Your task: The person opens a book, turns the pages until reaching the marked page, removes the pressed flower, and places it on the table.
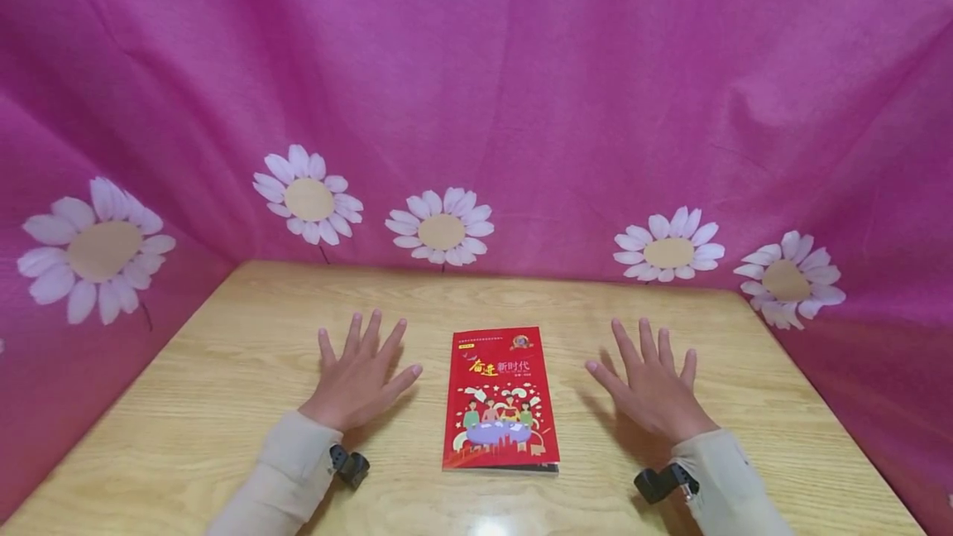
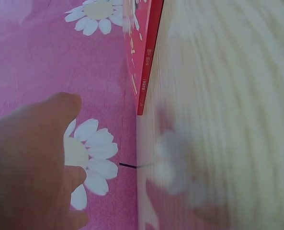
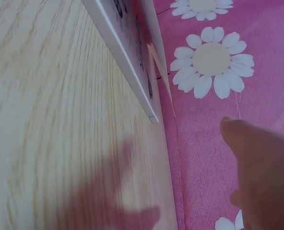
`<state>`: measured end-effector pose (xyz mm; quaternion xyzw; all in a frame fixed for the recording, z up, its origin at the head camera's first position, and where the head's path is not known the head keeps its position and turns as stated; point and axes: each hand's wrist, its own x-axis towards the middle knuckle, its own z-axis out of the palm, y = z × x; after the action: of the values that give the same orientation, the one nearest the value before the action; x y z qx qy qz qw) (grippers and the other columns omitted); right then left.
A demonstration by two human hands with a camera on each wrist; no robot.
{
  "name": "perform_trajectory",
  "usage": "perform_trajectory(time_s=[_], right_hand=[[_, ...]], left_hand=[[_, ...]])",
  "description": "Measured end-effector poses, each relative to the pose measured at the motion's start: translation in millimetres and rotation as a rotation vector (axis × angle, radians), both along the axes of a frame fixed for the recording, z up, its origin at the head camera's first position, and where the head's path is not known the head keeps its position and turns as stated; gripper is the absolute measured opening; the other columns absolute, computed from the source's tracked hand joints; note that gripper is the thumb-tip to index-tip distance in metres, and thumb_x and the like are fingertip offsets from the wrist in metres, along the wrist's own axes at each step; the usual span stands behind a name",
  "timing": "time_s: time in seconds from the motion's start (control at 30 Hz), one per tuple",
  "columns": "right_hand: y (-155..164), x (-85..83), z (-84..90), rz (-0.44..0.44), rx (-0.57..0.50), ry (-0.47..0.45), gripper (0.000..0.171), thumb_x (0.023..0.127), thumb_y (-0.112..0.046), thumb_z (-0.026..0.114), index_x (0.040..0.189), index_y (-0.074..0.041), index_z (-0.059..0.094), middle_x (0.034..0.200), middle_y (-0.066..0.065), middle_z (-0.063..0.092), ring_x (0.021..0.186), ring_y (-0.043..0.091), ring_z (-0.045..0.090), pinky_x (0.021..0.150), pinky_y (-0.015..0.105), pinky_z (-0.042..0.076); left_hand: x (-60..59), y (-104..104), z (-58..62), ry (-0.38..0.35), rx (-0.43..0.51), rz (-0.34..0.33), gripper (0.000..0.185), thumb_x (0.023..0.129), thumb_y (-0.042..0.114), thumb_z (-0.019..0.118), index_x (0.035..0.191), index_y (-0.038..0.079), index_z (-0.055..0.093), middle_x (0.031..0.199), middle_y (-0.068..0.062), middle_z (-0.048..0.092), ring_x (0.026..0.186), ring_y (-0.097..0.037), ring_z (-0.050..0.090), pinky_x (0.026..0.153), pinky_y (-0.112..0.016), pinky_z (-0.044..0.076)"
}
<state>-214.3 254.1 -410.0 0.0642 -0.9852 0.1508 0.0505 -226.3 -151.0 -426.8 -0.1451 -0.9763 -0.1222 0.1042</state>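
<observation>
A thin red book [image 1: 500,399] with yellow and white lettering and a cartoon cover lies flat and closed on the wooden table [image 1: 223,370], near its front middle. My left hand [image 1: 362,375] lies to the left of the book with fingers spread and straight, holding nothing. On the other side of the book my right hand [image 1: 653,383] does the same, apart from the book. The left wrist view shows the book's red edge [image 2: 144,62] and part of that hand [image 2: 31,163]. The book's pale page edge [image 3: 127,57] and the right hand [image 3: 264,167] appear in the right wrist view.
A pink cloth [image 1: 521,89] printed with white daisies [image 1: 441,227] hangs round the table at the back and both sides. A small black device is strapped at each wrist [image 1: 350,466], over cream sleeves [image 1: 286,478].
</observation>
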Motion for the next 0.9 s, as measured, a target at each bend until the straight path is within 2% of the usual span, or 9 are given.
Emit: perform_trajectory(time_s=[0.23, 0.53, 0.73, 0.9], right_hand=[[-3, 3.6, 2.8, 0.008, -0.075, -0.001, 0.086, 0.093, -0.067, 0.036, 0.156, -0.013, 0.012, 0.157, 0.029, 0.001, 0.140, 0.054, -0.004, 0.101, 0.075, -0.010], [-9, 2.2, 2.4, 0.063, -0.318, -0.052, 0.081, 0.098, -0.060, 0.035, 0.154, -0.004, 0.017, 0.156, 0.029, 0.011, 0.142, 0.049, 0.008, 0.109, 0.068, 0.010], [-14, 0.3, 5.3, 0.033, -0.472, -0.151, 0.081, 0.097, -0.064, 0.030, 0.154, -0.007, 0.018, 0.156, 0.022, 0.022, 0.142, 0.042, 0.020, 0.112, 0.061, 0.018], [-21, 0.0, 10.2, 0.033, -0.650, -0.238, 0.080, 0.097, -0.065, 0.029, 0.153, -0.009, 0.023, 0.156, 0.018, 0.025, 0.144, 0.036, 0.019, 0.114, 0.057, 0.015]], left_hand=[[2.7, 7, 1.6, -0.021, -0.007, -0.018, 0.077, 0.092, 0.066, 0.043, 0.153, 0.021, 0.028, 0.159, -0.018, 0.015, 0.144, -0.045, 0.008, 0.103, -0.075, -0.008], [6.5, 12, -2.5, -0.086, 0.018, -0.070, 0.083, 0.089, 0.072, 0.039, 0.155, 0.024, 0.023, 0.161, -0.014, 0.009, 0.146, -0.040, 0.004, 0.104, -0.073, -0.008], [8.3, 14, -3.5, -0.094, 0.021, -0.087, 0.083, 0.089, 0.073, 0.038, 0.155, 0.024, 0.023, 0.161, -0.013, 0.009, 0.146, -0.039, 0.004, 0.104, -0.074, -0.008], [8.3, 18, -3.2, -0.116, 0.027, -0.098, 0.082, 0.090, 0.072, 0.037, 0.155, 0.024, 0.022, 0.161, -0.013, 0.007, 0.146, -0.039, 0.004, 0.104, -0.074, -0.008]])
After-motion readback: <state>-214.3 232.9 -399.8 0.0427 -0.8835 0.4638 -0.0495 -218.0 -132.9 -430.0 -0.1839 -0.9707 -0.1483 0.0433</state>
